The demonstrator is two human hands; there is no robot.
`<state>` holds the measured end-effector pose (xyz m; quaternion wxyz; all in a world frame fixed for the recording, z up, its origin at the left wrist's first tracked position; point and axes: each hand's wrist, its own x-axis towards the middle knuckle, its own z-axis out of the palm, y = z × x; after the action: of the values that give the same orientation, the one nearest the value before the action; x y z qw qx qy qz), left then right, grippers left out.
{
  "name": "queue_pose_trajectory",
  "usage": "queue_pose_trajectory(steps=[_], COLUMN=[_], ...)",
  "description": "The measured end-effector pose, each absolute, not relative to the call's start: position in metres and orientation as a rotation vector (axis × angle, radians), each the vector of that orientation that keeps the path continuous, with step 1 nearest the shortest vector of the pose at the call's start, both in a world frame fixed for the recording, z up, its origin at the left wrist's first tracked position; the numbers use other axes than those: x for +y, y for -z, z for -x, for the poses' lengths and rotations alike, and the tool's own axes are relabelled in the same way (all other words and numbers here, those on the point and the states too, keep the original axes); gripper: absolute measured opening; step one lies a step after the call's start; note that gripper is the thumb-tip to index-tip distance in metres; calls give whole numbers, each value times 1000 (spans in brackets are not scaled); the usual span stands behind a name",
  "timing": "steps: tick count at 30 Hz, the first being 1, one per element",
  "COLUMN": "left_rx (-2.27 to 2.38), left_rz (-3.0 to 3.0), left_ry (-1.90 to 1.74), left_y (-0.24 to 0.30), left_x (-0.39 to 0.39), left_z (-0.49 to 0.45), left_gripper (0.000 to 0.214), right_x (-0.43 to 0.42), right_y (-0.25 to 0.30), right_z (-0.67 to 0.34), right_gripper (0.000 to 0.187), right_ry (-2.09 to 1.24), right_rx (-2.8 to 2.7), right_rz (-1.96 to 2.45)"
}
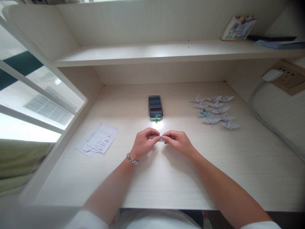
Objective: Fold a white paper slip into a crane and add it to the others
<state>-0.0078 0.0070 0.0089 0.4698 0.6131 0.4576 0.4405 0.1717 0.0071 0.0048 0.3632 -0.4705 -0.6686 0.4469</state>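
Silver chain bracelet (132,159) on left wrist, over pale wood-grain worktop (154,187). Left hand (145,141) and right hand (177,140) nearly meet mid-worktop, fingers of both narrow, pinching small folded white paper (161,139) between them. Printed paper slips (102,140) overlap at left. Smartphone (155,106), green trim at its near end, lies just beyond hands; screen pixelated. Folded paper cranes (215,105) clustered right, one bluish (205,113), rest white. White charger plug (273,75) in wall socket, far right. Colorful box (239,28) on upper shelf (143,52).
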Motion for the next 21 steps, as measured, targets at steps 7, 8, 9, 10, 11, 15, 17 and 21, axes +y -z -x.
queue_pose_trajectory(steps=[7,8,9,10,11,15,17,21], left_rx=[1158,1160,1162,1162,1162,1153,1151,1157], left_rz=[-1482,-1487,-1493,-1500,-1505,-1518,-1524,-1534], left_ry=[-1132,-1129,-1124,-1119,-1117,-1117,-1113,-1107], left_y=[-8,-8,-8,-8,-8,-9,-9,-10], left_x=[10,10,9,9,9,9,9,8], left_z=[10,10,10,10,9,9,10,10], left_gripper=[14,14,14,13,13,13,13,11], right_x=[9,9,9,9,9,9,9,10], right_y=[-4,-4,-4,-4,-4,-3,-3,-3], right_z=[-174,-174,-174,-174,-174,-174,-174,-175], right_gripper=[15,15,14,14,14,14,14,14], right_ry=[-1098,-1087,-1084,-1086,-1092,-1142,-1168,-1204], right_rx=[-1720,-1719,-1719,-1717,-1713,-1692,-1676,-1648], right_rz=[1257,1265,1267,1268,1267,1261,1259,1248])
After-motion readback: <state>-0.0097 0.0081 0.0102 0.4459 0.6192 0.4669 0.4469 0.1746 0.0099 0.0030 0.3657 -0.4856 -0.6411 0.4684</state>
